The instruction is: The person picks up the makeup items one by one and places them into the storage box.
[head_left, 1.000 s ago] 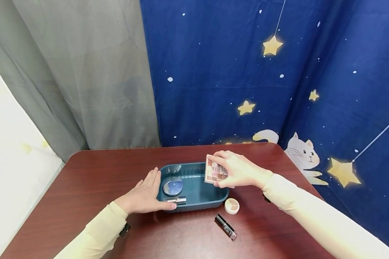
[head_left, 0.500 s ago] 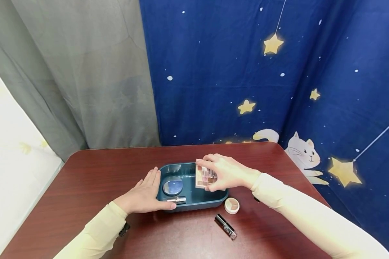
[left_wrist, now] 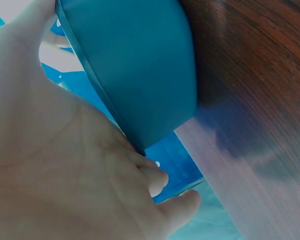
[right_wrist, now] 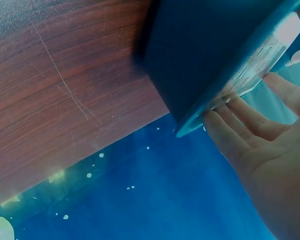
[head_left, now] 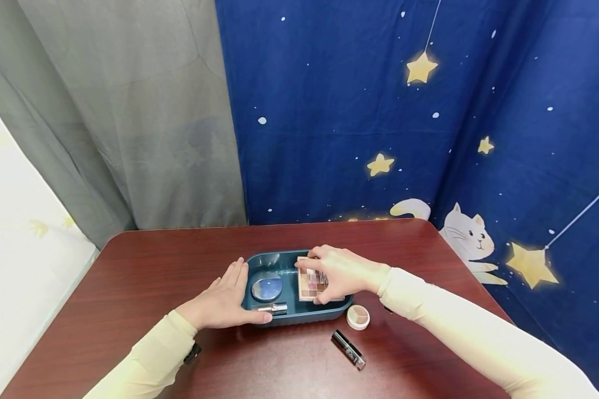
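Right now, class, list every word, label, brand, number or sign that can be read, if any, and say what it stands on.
No text can be read with certainty.
Palette: lettering, too blurred to read; the right hand covers part of the palette.
Black tube: light lettering, too small to read.

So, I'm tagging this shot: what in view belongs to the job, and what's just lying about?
Likely job:
palette in the right hand
teal tray
round compact and silver tube inside
perhaps white pot, black tube outside

Just there:
blue curtain
grey curtain
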`<state>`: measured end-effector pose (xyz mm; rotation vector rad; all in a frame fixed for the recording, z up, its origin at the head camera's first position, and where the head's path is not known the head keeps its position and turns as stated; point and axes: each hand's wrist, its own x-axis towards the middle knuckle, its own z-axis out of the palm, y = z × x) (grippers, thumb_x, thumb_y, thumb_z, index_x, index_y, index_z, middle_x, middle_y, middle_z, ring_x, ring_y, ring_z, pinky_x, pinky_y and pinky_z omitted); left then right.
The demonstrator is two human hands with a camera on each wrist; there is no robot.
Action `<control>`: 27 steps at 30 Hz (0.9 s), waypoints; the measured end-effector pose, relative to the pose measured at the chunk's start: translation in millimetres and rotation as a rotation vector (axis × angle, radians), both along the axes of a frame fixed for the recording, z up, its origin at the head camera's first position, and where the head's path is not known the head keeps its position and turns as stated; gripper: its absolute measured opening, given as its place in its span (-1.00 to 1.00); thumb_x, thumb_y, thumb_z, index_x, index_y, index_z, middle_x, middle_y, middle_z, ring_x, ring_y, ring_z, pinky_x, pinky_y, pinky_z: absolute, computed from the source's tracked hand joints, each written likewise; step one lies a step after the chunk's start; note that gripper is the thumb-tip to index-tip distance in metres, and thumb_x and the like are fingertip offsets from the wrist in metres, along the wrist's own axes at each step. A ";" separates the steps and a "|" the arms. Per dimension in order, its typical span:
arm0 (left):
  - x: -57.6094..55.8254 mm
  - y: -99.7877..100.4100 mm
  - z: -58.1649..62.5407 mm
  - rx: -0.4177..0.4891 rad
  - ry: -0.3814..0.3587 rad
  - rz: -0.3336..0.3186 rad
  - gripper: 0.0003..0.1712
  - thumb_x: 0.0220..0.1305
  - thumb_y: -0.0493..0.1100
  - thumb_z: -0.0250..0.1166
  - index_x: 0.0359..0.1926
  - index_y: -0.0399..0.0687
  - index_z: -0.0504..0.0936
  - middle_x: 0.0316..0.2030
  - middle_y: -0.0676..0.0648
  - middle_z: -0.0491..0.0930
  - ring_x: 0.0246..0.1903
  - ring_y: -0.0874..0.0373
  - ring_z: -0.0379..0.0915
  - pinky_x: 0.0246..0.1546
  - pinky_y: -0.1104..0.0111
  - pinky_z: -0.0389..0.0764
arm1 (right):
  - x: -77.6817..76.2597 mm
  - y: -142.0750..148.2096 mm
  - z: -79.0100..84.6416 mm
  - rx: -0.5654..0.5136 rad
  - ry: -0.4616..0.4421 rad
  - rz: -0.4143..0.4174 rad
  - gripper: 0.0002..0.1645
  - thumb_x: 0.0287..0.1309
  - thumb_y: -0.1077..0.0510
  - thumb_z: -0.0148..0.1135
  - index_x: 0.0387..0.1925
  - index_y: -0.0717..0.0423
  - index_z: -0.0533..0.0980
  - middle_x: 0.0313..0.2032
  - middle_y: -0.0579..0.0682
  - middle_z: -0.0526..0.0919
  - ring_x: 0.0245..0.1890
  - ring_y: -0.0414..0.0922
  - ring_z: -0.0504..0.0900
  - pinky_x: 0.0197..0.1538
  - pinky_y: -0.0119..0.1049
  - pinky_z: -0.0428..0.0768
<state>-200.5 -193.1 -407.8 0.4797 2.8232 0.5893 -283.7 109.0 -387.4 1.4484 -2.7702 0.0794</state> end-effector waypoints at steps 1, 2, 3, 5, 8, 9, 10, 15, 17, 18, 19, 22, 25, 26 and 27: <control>-0.1 0.1 -0.2 0.001 -0.002 0.001 0.55 -0.02 0.62 0.27 0.56 -0.39 -0.18 0.57 -0.32 -0.27 0.54 -0.22 -0.32 0.39 -0.22 0.03 | -0.2 -0.5 -1.5 0.006 -0.004 0.001 0.02 -0.17 -0.39 0.46 0.40 -0.34 0.40 0.13 -0.12 0.49 -0.02 -0.21 0.46 -0.05 -0.25 0.55; -0.3 0.2 -0.6 0.001 -0.005 0.002 0.55 -0.02 0.62 0.28 0.56 -0.38 -0.18 0.57 -0.32 -0.27 0.54 -0.22 -0.32 0.39 -0.22 0.03 | -0.3 -0.9 -3.0 0.011 -0.007 0.004 0.02 -0.17 -0.39 0.46 0.40 -0.33 0.40 0.13 -0.12 0.49 -0.02 -0.21 0.45 -0.05 -0.25 0.55; -0.5 0.2 -0.9 0.001 -0.006 0.002 0.55 -0.02 0.62 0.28 0.56 -0.38 -0.18 0.57 -0.32 -0.27 0.54 -0.22 -0.32 0.39 -0.22 0.03 | -0.7 -1.4 -4.5 0.016 -0.007 0.004 0.01 -0.17 -0.39 0.46 0.39 -0.33 0.40 0.12 -0.12 0.49 -0.02 -0.21 0.45 -0.06 -0.24 0.55; -0.8 0.2 -1.5 0.002 -0.006 0.003 0.55 -0.02 0.62 0.28 0.56 -0.38 -0.18 0.57 -0.32 -0.27 0.54 -0.22 -0.32 0.38 -0.22 0.03 | -1.4 -2.4 -7.3 0.014 -0.007 0.005 0.01 -0.19 -0.38 0.47 0.38 -0.32 0.42 0.12 -0.11 0.50 -0.03 -0.20 0.45 -0.07 -0.24 0.56; -1.2 -0.2 -2.4 0.002 -0.007 0.005 0.55 -0.02 0.62 0.28 0.56 -0.37 -0.18 0.57 -0.31 -0.27 0.54 -0.21 -0.32 0.38 -0.22 0.03 | -2.0 -4.2 -11.6 0.011 -0.002 0.015 0.01 -0.21 -0.36 0.49 0.37 -0.27 0.45 0.11 -0.08 0.50 -0.03 -0.18 0.47 -0.09 -0.23 0.57; -1.3 -0.3 -2.6 0.002 -0.007 0.005 0.55 -0.02 0.62 0.27 0.56 -0.37 -0.18 0.57 -0.31 -0.27 0.54 -0.21 -0.32 0.38 -0.23 0.03 | -2.1 -4.6 -13.2 0.013 0.000 0.020 0.01 -0.21 -0.36 0.49 0.37 -0.26 0.45 0.11 -0.07 0.50 -0.03 -0.18 0.47 -0.10 -0.23 0.57; -1.4 -0.4 -2.8 0.002 -0.007 0.006 0.55 -0.03 0.62 0.27 0.56 -0.37 -0.18 0.57 -0.31 -0.27 0.54 -0.21 -0.32 0.38 -0.23 0.04 | -2.1 -5.0 -14.4 0.014 0.000 0.024 0.01 -0.21 -0.36 0.50 0.36 -0.24 0.45 0.11 -0.06 0.51 -0.04 -0.17 0.47 -0.10 -0.23 0.57; -1.8 -0.6 -3.8 0.001 -0.006 0.008 0.55 -0.03 0.63 0.26 0.57 -0.36 -0.19 0.57 -0.31 -0.27 0.54 -0.21 -0.32 0.38 -0.23 0.04 | -3.0 -6.2 -19.8 0.035 0.002 0.028 0.02 -0.19 -0.36 0.49 0.38 -0.24 0.45 0.11 -0.06 0.51 -0.05 -0.17 0.48 -0.11 -0.22 0.59; -1.9 -0.6 -3.9 0.001 -0.005 0.008 0.55 -0.02 0.64 0.26 0.57 -0.36 -0.19 0.57 -0.30 -0.28 0.54 -0.20 -0.32 0.38 -0.23 0.04 | -3.6 -6.6 -21.2 0.038 0.004 0.029 0.02 -0.19 -0.36 0.49 0.38 -0.24 0.45 0.10 -0.06 0.51 -0.04 -0.17 0.49 -0.10 -0.21 0.59; -1.9 -0.6 -3.8 0.001 -0.003 0.008 0.55 -0.02 0.64 0.26 0.57 -0.36 -0.19 0.57 -0.30 -0.28 0.54 -0.20 -0.32 0.38 -0.23 0.04 | -4.0 -6.8 -22.1 0.038 0.007 0.031 0.01 -0.19 -0.36 0.49 0.38 -0.24 0.45 0.10 -0.06 0.51 -0.04 -0.17 0.49 -0.10 -0.20 0.59; -1.9 -0.5 -3.6 0.001 -0.001 0.007 0.55 -0.03 0.64 0.26 0.57 -0.36 -0.18 0.57 -0.30 -0.28 0.54 -0.20 -0.32 0.38 -0.22 0.04 | -4.3 -6.9 -22.9 0.041 0.012 0.034 0.01 -0.18 -0.36 0.48 0.38 -0.23 0.45 0.10 -0.05 0.52 -0.04 -0.17 0.50 -0.10 -0.20 0.60; -2.1 -0.4 -3.2 0.000 0.003 0.004 0.55 -0.03 0.63 0.26 0.56 -0.36 -0.18 0.57 -0.30 -0.27 0.54 -0.19 -0.32 0.38 -0.22 0.05 | -4.8 -6.9 -25.5 0.053 0.026 0.042 0.01 -0.16 -0.37 0.47 0.38 -0.23 0.44 0.10 -0.05 0.52 -0.02 -0.15 0.51 -0.08 -0.19 0.60; -2.4 -0.1 -3.0 -0.005 0.002 0.004 0.55 -0.03 0.64 0.26 0.56 -0.37 -0.18 0.57 -0.30 -0.27 0.54 -0.19 -0.32 0.38 -0.21 0.05 | -4.6 -6.4 -28.7 0.068 0.040 0.050 -0.01 -0.13 -0.37 0.46 0.39 -0.24 0.44 0.10 -0.05 0.53 -0.01 -0.14 0.51 -0.07 -0.18 0.61; -2.6 0.0 -3.0 -0.007 0.000 0.005 0.55 -0.03 0.64 0.26 0.56 -0.37 -0.18 0.57 -0.30 -0.28 0.54 -0.19 -0.32 0.39 -0.21 0.04 | -4.5 -6.2 -29.8 0.071 0.045 0.053 -0.01 -0.13 -0.38 0.46 0.39 -0.25 0.44 0.10 -0.05 0.53 0.00 -0.13 0.51 -0.07 -0.18 0.61; -2.6 0.1 -3.1 -0.007 -0.001 0.006 0.55 -0.03 0.64 0.26 0.56 -0.37 -0.18 0.57 -0.30 -0.27 0.54 -0.19 -0.32 0.39 -0.21 0.04 | -4.4 -5.9 -31.1 0.074 0.049 0.055 -0.02 -0.12 -0.38 0.46 0.39 -0.25 0.44 0.09 -0.05 0.53 0.00 -0.13 0.52 -0.07 -0.18 0.61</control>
